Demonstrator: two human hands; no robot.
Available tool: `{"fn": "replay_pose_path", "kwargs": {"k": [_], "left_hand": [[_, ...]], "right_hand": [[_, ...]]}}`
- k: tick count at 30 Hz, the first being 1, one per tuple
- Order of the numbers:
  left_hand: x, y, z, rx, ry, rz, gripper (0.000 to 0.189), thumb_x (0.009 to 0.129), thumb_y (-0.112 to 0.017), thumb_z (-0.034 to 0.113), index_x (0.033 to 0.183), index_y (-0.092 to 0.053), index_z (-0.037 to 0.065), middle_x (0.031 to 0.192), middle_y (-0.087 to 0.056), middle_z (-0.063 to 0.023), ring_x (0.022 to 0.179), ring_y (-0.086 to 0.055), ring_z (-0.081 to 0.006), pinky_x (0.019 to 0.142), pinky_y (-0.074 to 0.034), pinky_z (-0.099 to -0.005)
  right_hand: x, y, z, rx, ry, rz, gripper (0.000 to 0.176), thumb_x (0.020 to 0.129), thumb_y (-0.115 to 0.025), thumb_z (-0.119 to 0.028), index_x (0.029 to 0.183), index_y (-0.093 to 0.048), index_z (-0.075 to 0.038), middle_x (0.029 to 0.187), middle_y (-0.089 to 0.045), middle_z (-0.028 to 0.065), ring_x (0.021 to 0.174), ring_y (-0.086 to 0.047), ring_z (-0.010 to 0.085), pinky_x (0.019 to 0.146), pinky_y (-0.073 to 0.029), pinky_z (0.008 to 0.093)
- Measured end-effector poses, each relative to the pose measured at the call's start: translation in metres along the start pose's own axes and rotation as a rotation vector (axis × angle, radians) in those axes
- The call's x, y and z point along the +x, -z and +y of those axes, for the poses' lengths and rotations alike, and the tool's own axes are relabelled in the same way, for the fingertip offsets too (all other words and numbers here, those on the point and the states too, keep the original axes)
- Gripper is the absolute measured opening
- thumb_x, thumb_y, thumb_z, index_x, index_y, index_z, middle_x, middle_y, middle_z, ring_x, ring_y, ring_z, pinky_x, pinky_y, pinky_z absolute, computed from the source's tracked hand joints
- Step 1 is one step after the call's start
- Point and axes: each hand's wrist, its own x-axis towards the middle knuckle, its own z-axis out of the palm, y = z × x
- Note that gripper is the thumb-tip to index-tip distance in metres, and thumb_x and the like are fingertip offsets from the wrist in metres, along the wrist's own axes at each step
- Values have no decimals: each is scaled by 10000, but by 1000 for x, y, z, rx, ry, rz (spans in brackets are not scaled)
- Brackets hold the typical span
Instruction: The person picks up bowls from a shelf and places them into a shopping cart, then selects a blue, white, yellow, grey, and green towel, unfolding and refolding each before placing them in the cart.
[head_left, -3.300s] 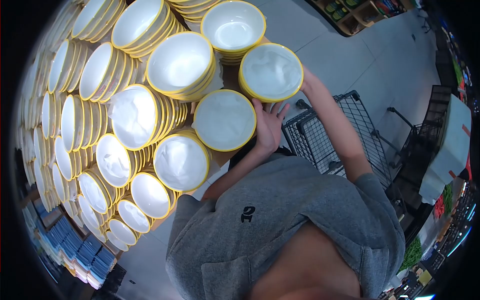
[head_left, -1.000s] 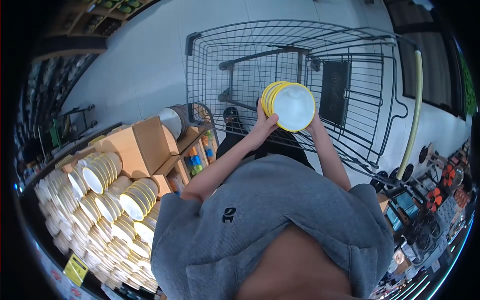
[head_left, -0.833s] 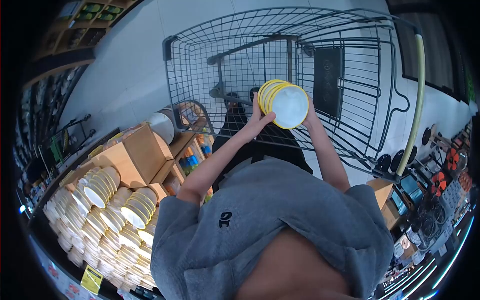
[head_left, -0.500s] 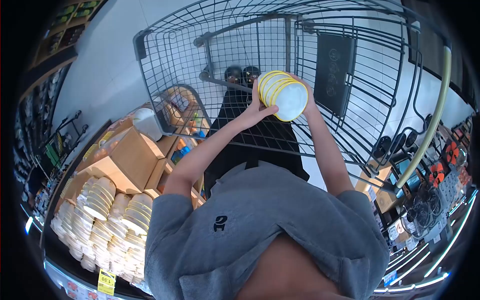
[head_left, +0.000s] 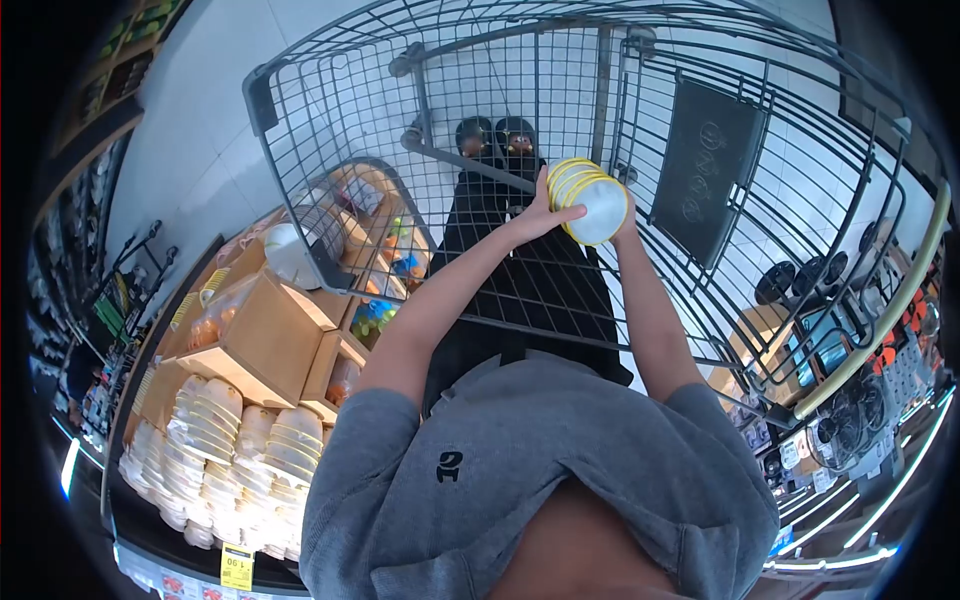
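Left hand (head_left: 542,216) and right hand (head_left: 628,222) clamped around a tilted stack of yellow-rimmed bowls (head_left: 602,212); wire cart (head_left: 708,172) beneath; more stacked bowls (head_left: 208,420) at left

A yellow price tag (head_left: 237,567) shows at seven o'clock. At nine o'clock stands a pale wooden display box (head_left: 268,340). Wooden shelving (head_left: 95,150) rises at ten o'clock, beside white floor tiles (head_left: 215,130); bright light strips (head_left: 905,470) glow at four o'clock.
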Motion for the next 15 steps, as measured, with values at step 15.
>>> {"fn": "replay_pose_path", "kwargs": {"k": [15], "left_hand": [[21, 14, -25, -69, -15, -9, 1137, 819, -718, 404, 1475, 126, 20, 1507, -168, -212, 1397, -226, -273, 1124, -238, -368]], "right_hand": [[36, 35, 22, 57, 56, -169, 471, 923, -350, -294, 1318, -478, -74, 1153, -604, 114, 1010, -598, 241, 884, -489, 369]]}}
